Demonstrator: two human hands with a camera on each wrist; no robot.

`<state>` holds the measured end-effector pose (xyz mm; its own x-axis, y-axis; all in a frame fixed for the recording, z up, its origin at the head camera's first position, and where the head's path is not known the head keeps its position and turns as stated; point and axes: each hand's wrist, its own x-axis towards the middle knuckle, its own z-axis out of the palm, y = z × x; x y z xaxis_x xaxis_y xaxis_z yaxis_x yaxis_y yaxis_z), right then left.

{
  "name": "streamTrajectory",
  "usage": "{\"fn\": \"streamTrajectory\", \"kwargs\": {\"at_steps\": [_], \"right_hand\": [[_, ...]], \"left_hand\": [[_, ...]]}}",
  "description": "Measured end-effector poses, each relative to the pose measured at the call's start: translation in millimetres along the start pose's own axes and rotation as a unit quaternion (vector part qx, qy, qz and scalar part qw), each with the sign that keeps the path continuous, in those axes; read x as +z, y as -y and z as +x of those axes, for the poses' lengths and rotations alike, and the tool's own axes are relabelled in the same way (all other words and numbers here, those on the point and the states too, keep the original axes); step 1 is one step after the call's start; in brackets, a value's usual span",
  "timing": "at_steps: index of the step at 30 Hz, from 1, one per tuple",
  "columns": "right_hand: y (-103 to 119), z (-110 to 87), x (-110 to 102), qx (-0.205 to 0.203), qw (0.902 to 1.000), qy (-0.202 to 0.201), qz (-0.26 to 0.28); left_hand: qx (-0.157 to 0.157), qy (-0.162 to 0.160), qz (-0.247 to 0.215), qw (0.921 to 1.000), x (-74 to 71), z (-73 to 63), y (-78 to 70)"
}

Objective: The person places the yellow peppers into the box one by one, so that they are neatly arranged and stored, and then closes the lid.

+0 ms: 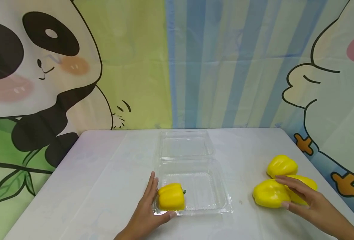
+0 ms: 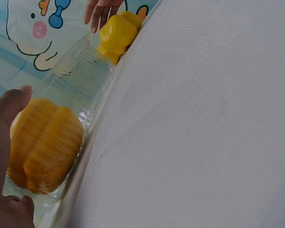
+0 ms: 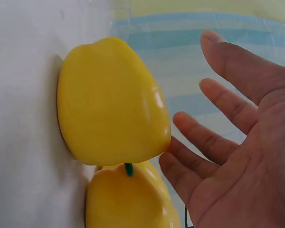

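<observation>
A clear plastic clamshell box (image 1: pixel 195 210) lies unfolded on the table, its lid (image 1: pixel 184 146) laid back at the far side. One yellow bell pepper (image 1: pixel 170 197) with a green stem sits in the box's near left corner. My left hand (image 1: pixel 148 210) rests at that corner, fingers extended along the left side and thumb along the front rim. To the right, my right hand (image 1: pixel 312 200) is spread over a group of yellow bell peppers: a near one (image 3: pixel 109 102), one behind its stem end (image 3: pixel 126 199), and a farther one (image 1: pixel 282 165). In the right wrist view its fingers are apart, holding nothing.
A white-covered table (image 1: pixel 99 186) bears everything. Behind it hangs a printed cloth backdrop with a panda (image 1: pixel 45 83), stripes and a pale cartoon figure (image 1: pixel 339 116) at the right. The peppers lie near the table's right edge.
</observation>
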<state>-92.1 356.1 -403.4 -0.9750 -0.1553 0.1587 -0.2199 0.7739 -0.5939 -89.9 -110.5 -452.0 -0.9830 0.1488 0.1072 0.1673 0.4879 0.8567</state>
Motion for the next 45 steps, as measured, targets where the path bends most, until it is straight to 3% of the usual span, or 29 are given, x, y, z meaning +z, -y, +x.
{"fn": "streamTrajectory", "kwargs": {"at_steps": [12,16,22,32,45], "right_hand": [[-7,1.4,10,0.007,0.9993,0.035,-0.008],[-8,3.3,10,-0.005,0.9984,0.039,-0.04],[-5,5.1,10,-0.045,0.9944,0.015,-0.094],[0,7.2,11,-0.026,0.9975,0.016,-0.064],[-2,6.8,16,-0.034,0.9952,0.038,-0.084]], "left_hand": [[0.0,0.002,-0.001,1.0,0.1,-0.3,-0.4],[-0.002,0.003,-0.002,1.0,0.2,-0.2,-0.6],[-0.005,0.004,-0.003,1.0,0.4,-0.1,-1.1],[-0.004,0.004,0.004,1.0,0.0,0.0,-1.3],[0.001,0.006,0.013,0.9999,-0.7,-0.5,-1.3]]}}
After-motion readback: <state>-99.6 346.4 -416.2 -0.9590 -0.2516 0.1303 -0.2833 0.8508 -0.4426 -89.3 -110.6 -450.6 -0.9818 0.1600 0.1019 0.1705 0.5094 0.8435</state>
